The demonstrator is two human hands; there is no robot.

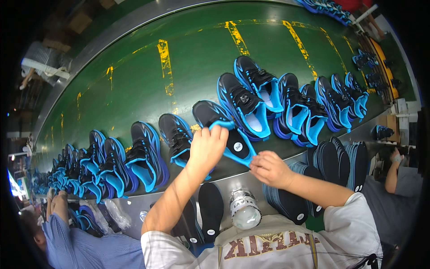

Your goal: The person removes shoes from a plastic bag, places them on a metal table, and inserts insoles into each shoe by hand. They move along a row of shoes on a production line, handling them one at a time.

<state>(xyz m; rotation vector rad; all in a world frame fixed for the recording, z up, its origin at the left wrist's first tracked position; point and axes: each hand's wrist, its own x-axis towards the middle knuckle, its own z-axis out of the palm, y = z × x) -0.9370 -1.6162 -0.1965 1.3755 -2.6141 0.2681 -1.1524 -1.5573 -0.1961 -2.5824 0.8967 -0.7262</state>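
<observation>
A black running shoe [209, 111] with blue edging lies in front of me, toe pointing away. My left hand [207, 145] pinches its blue-lined tongue and pulls it up. At the heel, the fingers of my right hand [271, 169] grip the blue collar and draw it back, so the shoe's mouth is stretched wide. Inside lies a black insole [231, 138] with a round white sticker near its heel; its front part is hidden under the tongue and upper. Left of this shoe stands a similar shoe [173, 131], partly behind my left hand.
More shoes line the green conveyor belt [134, 87] on both sides. Stacked black insoles [285, 203] lie by my right forearm, and loose insoles [211, 208] lie nearer my body. A clear jar [245, 208] stands on the metal ledge. A co-worker in blue [90, 242] is at left.
</observation>
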